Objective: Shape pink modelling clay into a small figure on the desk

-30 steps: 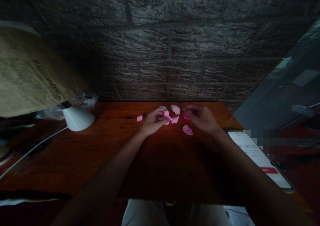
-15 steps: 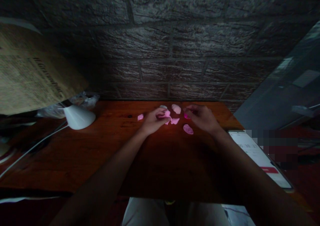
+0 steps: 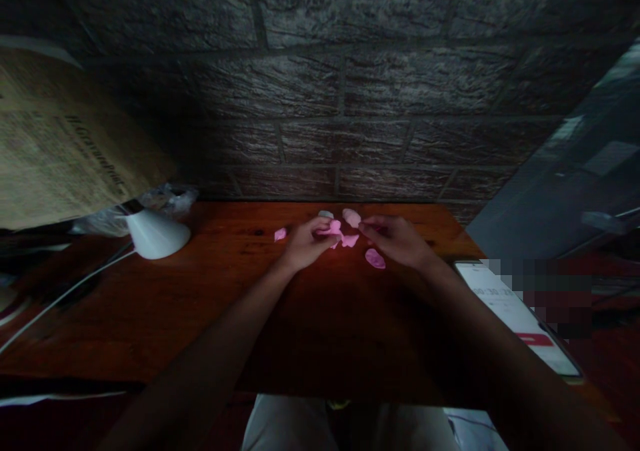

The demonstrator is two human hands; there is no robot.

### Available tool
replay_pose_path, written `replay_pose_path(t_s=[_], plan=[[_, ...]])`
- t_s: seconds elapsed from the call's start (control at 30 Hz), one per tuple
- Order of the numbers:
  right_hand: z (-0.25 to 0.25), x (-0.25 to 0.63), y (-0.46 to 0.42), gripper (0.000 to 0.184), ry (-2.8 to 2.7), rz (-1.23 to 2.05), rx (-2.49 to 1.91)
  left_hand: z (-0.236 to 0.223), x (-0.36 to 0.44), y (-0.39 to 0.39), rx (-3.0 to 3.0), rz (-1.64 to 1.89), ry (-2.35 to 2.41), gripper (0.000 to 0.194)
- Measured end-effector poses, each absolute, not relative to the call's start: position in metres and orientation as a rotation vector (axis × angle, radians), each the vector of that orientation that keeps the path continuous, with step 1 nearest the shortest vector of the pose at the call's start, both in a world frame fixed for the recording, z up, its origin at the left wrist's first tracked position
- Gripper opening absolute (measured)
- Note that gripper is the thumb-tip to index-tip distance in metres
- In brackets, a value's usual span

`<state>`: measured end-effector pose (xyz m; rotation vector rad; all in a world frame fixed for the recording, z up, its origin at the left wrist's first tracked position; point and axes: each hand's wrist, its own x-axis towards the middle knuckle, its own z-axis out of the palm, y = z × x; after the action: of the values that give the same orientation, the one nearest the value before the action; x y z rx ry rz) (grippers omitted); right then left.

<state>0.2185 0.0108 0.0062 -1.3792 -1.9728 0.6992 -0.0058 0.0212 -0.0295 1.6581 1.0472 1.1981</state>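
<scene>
My left hand (image 3: 306, 243) is closed, thumb and fingers pinching a bright pink clay-like piece (image 3: 335, 227). A second pink piece (image 3: 350, 240) lies just right of it, touching or very close. My right hand (image 3: 397, 239) has its fingers pressed together, their tips beside a pale pink lump (image 3: 351, 218); what they hold, if anything, is hidden. Below that hand a flat oval mauve-pink piece (image 3: 375, 258) lies on the wood. Farther left is a small pink piece (image 3: 280, 234). Behind my left fingers a greyish-white piece (image 3: 326, 214) shows partly.
The wooden table (image 3: 200, 304) meets a dark brick wall (image 3: 310, 138). At left stand a white lamp base (image 3: 157, 233) with a cable and a newsprint-patterned shade (image 3: 65, 138). A phone (image 3: 505, 304) showing a timer lies by the right edge.
My right hand has moved left, bringing its fingertips beside the pale pink lump. The magenta piece seen at its fingers is now hidden. My left hand keeps its pinch in place.
</scene>
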Motion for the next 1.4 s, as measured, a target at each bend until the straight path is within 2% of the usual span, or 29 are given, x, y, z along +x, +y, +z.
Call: replay_pose_path(t_s=[0.23, 0.5, 0.67, 0.83, 1.03, 1.4], plan=[[0.008, 0.219, 0.010, 0.030, -1.917, 0.709, -1.386, -0.019, -0.007, 0.017, 1.288, 1.206, 1.016, 0.032], [0.005, 0.214, 0.010, 0.023, -1.823, 0.850, -1.126, -0.007, -0.010, 0.017, 0.775, 1.147, 0.816, 0.026], [0.011, 0.199, -0.003, 0.017, -1.894, 0.804, -0.940, -0.007, -0.008, 0.017, 0.731, 1.149, 0.798, 0.020], [0.013, 0.190, -0.012, 0.016, -1.910, 0.557, -0.986, -0.003, -0.004, 0.014, 0.593, 1.146, 0.817, 0.009], [0.012, 0.189, -0.013, 0.016, -1.954, 0.515, -0.981, 0.002, 0.001, 0.009, 0.564, 1.120, 0.810, 0.004], [0.017, 0.190, -0.014, 0.018, -1.928, 0.486, -0.987, 0.000, 0.000, 0.006, 0.697, 1.087, 0.777, 0.014]])
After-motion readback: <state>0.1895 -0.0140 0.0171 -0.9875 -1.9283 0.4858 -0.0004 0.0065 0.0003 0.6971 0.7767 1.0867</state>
